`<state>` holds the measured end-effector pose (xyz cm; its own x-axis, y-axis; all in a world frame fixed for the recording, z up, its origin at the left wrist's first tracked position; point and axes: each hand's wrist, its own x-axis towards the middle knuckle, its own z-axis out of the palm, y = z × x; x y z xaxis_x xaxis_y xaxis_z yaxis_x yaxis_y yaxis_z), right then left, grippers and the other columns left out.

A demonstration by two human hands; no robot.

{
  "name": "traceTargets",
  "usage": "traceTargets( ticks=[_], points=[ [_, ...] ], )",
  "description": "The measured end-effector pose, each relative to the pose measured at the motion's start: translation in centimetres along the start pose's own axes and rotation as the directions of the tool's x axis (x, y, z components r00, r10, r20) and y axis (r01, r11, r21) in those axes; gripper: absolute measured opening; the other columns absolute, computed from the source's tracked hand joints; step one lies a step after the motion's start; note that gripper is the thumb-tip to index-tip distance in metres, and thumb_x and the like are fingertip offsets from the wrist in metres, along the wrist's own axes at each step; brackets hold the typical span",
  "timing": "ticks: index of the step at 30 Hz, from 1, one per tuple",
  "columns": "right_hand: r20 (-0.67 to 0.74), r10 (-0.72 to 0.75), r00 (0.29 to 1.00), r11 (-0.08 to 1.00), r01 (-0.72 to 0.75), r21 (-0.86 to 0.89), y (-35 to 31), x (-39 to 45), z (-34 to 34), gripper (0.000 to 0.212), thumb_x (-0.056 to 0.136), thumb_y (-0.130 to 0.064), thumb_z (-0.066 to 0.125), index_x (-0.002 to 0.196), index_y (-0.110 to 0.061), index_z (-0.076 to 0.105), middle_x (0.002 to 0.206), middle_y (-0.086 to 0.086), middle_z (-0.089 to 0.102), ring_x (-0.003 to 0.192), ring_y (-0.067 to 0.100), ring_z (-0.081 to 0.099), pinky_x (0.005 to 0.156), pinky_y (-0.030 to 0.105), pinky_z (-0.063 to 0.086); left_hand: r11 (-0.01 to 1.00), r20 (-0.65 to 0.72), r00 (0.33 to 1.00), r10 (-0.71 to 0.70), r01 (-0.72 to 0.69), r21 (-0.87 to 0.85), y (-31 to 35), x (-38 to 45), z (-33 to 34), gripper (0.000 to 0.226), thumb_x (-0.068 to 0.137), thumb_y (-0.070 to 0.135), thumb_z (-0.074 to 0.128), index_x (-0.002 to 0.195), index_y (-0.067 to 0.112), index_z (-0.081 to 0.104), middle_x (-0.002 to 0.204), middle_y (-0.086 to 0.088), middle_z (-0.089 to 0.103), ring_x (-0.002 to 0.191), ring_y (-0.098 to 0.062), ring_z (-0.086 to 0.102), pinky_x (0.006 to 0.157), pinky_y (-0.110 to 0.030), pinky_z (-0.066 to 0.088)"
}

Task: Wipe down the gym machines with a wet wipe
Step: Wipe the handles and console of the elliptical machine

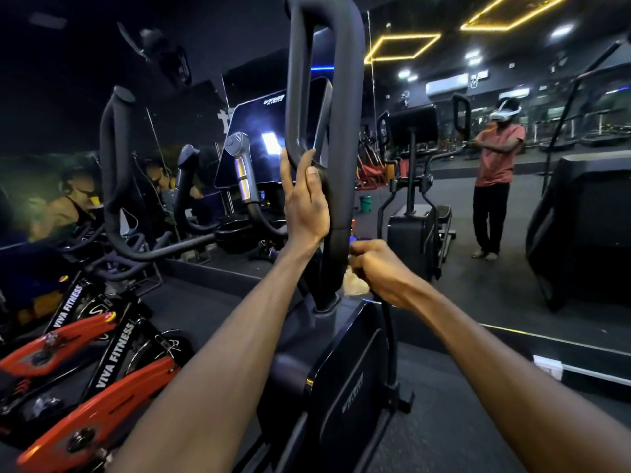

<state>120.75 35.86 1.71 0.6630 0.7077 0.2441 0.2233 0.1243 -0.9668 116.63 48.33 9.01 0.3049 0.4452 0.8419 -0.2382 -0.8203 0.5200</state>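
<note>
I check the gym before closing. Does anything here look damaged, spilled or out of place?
Nothing stands out. The left hand holds the looped handle of the machine, the right hand holds a wipe against its lower stem, and the orange bikes stand in a row.

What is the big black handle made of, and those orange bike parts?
The black handle looks like matte foam or rubber padding over a tube: dull, soft sheen, no glare. The orange bike covers look like glossy hard plastic, with shiny highlights; painted metal is possible.

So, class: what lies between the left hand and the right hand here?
In the head view, the black padded handle bar stands between them: the left hand holds its left side, and the right hand presses a wipe lower right.
</note>
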Motion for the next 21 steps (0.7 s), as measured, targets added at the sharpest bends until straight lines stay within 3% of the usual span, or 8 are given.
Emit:
traceTargets(
  ticks=[4, 6, 8, 11, 13, 17, 19, 21],
  points=[
    [-0.009, -0.056, 0.998, 0.978, 0.057, 0.200, -1.6, 0.9, -0.5, 0.037, 0.088, 0.021, 0.040, 0.085, -0.002, 0.069, 0.072, 0.009, 0.064, 0.063, 0.021, 0.057, 0.058, 0.031, 0.046, 1.000, -0.049, 0.999, -0.002, 0.001, -0.006, 0.4, -0.4, -0.1, 0.048, 0.100, 0.035, 0.026, 0.139, 0.023, 0.052, 0.163, -0.006, 0.013, 0.137, -0.006, 0.036, 0.096, -0.018, 0.037],
    [0.086, -0.045, 0.995, 0.997, 0.039, 0.072, -0.8, 0.4, -0.1, 0.041, 0.089, 0.021, 0.038, 0.084, -0.005, 0.069, 0.071, 0.006, 0.068, 0.064, 0.016, 0.061, 0.057, 0.025, 0.049, 1.000, -0.047, 0.999, -0.007, 0.008, 0.022, 0.5, -0.5, -0.2, 0.046, 0.102, 0.032, 0.027, 0.139, 0.023, 0.053, 0.163, -0.007, 0.015, 0.136, 0.000, 0.034, 0.098, -0.018, 0.037],
    [0.188, 0.013, 0.982, 0.999, -0.005, -0.043, 0.2, 0.0, 0.1, 0.044, 0.092, 0.019, 0.036, 0.080, -0.006, 0.070, 0.069, 0.009, 0.065, 0.061, 0.018, 0.058, 0.053, 0.024, 0.045, 0.999, -0.048, 0.999, 0.001, 0.002, 0.055, 0.6, -0.6, -0.3, 0.042, 0.105, 0.026, 0.029, 0.139, 0.020, 0.053, 0.162, -0.010, 0.016, 0.127, 0.015, 0.026, 0.097, -0.006, 0.031],
    [0.273, 0.009, 0.962, 0.998, -0.028, 0.063, 0.5, 0.9, -1.3, 0.051, 0.096, 0.018, 0.034, 0.071, -0.008, 0.072, 0.065, 0.007, 0.063, 0.062, 0.018, 0.057, 0.057, 0.025, 0.046, 0.997, -0.060, 0.998, 0.019, -0.014, 0.074, 1.0, -0.8, -0.3, 0.038, 0.107, 0.016, 0.032, 0.139, 0.015, 0.053, 0.161, -0.015, 0.019, 0.130, 0.014, 0.018, 0.088, 0.012, 0.013],
    [0.316, -0.025, 0.948, 0.995, -0.007, 0.099, 0.7, 1.6, -2.0, 0.041, 0.097, 0.016, 0.037, 0.072, -0.001, 0.065, 0.062, 0.006, 0.059, 0.058, 0.017, 0.056, 0.055, 0.024, 0.048, 0.998, -0.082, 0.996, 0.018, -0.013, 0.066, 0.9, -1.0, -0.1, 0.039, 0.106, 0.017, 0.032, 0.139, 0.015, 0.053, 0.161, -0.015, 0.020, 0.135, 0.010, 0.018, 0.092, 0.010, 0.013],
    [0.321, -0.025, 0.947, 0.986, 0.076, -0.146, 2.5, 2.4, -1.1, 0.023, 0.095, 0.017, 0.038, 0.085, 0.022, 0.058, 0.060, 0.011, 0.054, 0.042, 0.009, 0.055, 0.044, 0.022, 0.048, 0.999, -0.106, 0.994, -0.009, 0.014, 0.046, 0.8, -0.8, 0.0, 0.043, 0.103, 0.025, 0.032, 0.138, 0.017, 0.054, 0.159, -0.011, 0.028, 0.145, -0.003, 0.018, 0.109, -0.004, 0.017],
    [0.338, -0.027, 0.941, 0.982, 0.088, -0.166, 2.6, 3.0, -1.0, 0.036, 0.093, 0.019, 0.035, 0.072, 0.009, 0.062, 0.049, 0.004, 0.054, 0.036, 0.006, 0.053, 0.039, 0.019, 0.045, 0.999, -0.091, 0.995, -0.028, 0.032, 0.044, 0.9, -0.9, -0.2, 0.045, 0.101, 0.028, 0.032, 0.139, 0.018, 0.054, 0.158, -0.009, 0.032, 0.146, -0.006, 0.021, 0.116, -0.015, 0.021],
    [0.387, -0.073, 0.919, 0.979, 0.139, -0.146, 2.5, 3.6, -1.4, 0.044, 0.092, 0.020, 0.035, 0.071, -0.004, 0.066, 0.045, -0.002, 0.054, 0.036, 0.004, 0.049, 0.040, 0.016, 0.040, 0.999, -0.078, 0.997, -0.025, 0.029, 0.046, 0.9, -1.2, -0.3, 0.044, 0.100, 0.029, 0.033, 0.139, 0.020, 0.053, 0.155, -0.009, 0.035, 0.147, -0.016, 0.026, 0.121, -0.033, 0.024]
  ],
)
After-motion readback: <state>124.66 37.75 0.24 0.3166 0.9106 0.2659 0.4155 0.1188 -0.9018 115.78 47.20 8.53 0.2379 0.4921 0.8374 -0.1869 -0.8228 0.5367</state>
